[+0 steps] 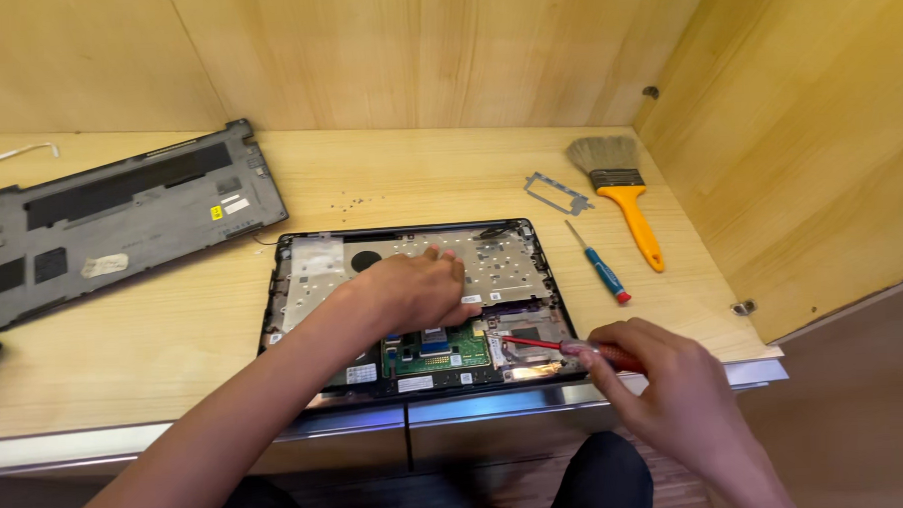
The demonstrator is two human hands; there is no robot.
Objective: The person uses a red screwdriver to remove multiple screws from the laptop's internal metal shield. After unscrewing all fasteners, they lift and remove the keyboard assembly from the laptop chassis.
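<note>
1. The opened laptop (413,305), a black shell with bare metal plates and a green circuit board, lies flat on the pale wooden bench (154,334).
2. The left hand (418,290) rests on its insides, fingers curled; whether it grips anything cannot be told.
3. The right hand (656,372) pinches a slim red screwdriver (535,343), tip on the laptop.
4. The grey plastic cover (120,220), a blue screwdriver (600,267) and a yellow-handled brush (619,193) lie apart.

We see a pale honey wood-grain bench (174,334) with a silvery front edge. On it, the opened laptop (413,305) shows a black frame, silver-grey inner plates and a green circuit board (437,351). Our screwdriver (550,346) is red. The loose cover (120,230) is dark grey with a yellow sticker. The second screwdriver (600,266) is blue with a red tip. The brush (619,193) has grey-brown bristles and an orange-yellow handle.
</note>
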